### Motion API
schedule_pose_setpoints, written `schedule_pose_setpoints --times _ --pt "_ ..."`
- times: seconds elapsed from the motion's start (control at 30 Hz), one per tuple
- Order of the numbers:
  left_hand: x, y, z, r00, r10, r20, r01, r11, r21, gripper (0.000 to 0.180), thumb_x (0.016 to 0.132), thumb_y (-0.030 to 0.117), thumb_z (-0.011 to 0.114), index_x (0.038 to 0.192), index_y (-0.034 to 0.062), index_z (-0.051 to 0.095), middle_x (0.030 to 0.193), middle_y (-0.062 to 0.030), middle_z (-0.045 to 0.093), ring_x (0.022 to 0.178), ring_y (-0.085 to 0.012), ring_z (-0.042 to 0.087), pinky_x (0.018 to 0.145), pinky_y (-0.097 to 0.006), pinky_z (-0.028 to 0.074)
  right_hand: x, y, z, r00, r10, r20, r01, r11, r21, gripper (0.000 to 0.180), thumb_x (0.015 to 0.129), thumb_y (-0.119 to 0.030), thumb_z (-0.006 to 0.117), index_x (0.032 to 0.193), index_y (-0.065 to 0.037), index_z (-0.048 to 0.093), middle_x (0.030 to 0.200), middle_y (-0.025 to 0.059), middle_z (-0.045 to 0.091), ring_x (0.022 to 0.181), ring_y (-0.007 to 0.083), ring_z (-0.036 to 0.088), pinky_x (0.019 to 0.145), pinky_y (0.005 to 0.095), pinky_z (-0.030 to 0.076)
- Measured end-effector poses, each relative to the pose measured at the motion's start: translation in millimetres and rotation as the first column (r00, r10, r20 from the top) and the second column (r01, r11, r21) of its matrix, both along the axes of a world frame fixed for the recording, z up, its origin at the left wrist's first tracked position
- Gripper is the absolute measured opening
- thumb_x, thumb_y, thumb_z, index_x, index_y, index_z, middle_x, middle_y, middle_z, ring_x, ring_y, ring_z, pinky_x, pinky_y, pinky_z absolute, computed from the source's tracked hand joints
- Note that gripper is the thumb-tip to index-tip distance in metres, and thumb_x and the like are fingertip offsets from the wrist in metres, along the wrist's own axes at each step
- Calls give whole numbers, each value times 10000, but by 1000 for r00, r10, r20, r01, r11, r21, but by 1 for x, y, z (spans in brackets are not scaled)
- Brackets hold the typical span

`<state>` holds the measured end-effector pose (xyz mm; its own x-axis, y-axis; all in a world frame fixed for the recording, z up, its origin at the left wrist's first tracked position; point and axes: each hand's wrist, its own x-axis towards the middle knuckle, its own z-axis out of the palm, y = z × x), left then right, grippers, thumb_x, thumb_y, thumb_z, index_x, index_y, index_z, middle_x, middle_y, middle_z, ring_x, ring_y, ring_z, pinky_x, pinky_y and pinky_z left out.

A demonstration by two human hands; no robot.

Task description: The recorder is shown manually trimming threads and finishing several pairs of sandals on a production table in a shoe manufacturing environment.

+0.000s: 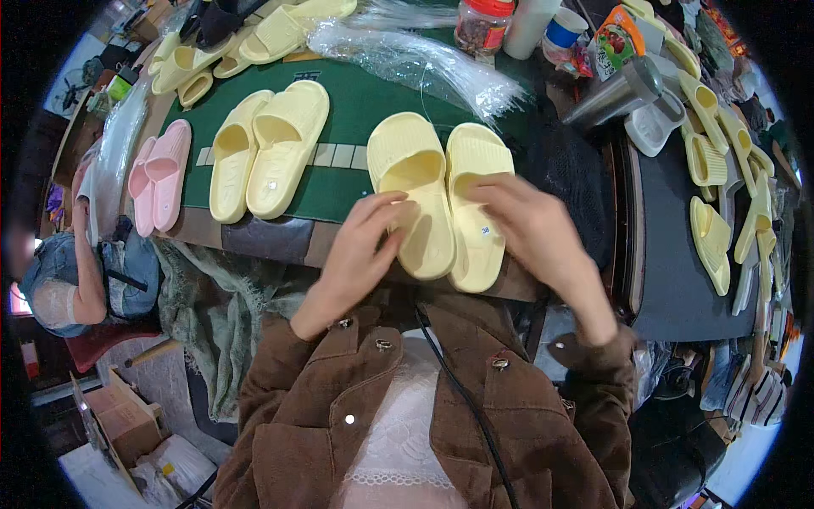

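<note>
1. Both hands rest on a pair of pale yellow slide sandals lying side by side at the near edge of the bench (280, 242). Left hand (360, 254): fingers loosely curled over the heel of the left sandal (413, 191), touching more than gripping. Right hand (530, 229): fingers spread flat across the middle of the right sandal (476, 204), pressing, not closed.
2. Location: the pair sits partly on the green mat (356, 110), heels overhanging toward the person's brown jacket.
3. Nearby: a second yellow pair (267, 148) to the left, a pink pair (159, 174) beyond it, clear plastic bags (415, 59) behind, a steel flask (615, 93) on the right.
4. Risk (judgement): with neither sandal firmly held and both heels near the edge, a nudge could tip one off onto the lap or floor.
5. Risk (judgement): the small sticker on the right sandal could smear or peel under the pressing fingers.
</note>
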<state>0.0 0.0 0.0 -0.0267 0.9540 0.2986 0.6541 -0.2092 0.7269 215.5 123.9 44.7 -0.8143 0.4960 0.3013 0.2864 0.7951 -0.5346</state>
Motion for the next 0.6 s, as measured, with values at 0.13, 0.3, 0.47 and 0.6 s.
schedule_pose_setpoints --times 0.13,0.3,0.47,0.6 --pt "6 14 -2 998 6 -58 1 993 114 374 790 -43 610 1156 34 610 1180 -130 575 1098 -314 543 917 -364 452 -48 14 -17 994 -83 -73 88 994 68 158 847 -71 602 989 -41 663 927 124 660 856 323 647 715 359 532" --pt "18 32 -16 967 91 -240 -49 983 176 480 780 53 636 1246 42 521 1227 -165 509 1124 -372 478 956 -442 387 -91 86 -29 954 -294 -59 296 955 29 171 859 -155 607 954 -24 661 866 148 681 803 332 661 707 391 530" --pt "39 37 -30 935 145 -323 -100 984 151 540 836 204 599 1334 55 454 1259 -164 482 1172 -367 451 983 -461 364 -122 119 -62 907 -371 199 394 915 -90 242 791 -276 669 886 -55 694 855 196 679 819 351 663 748 456 526" --pt "33 36 -29 965 83 -247 -53 991 126 543 880 212 570 1380 69 413 1294 -188 469 1194 -379 443 1014 -483 345 -123 126 -67 934 -358 18 356 921 -157 236 803 -244 656 848 -17 703 777 142 695 754 276 680 684 397 530"
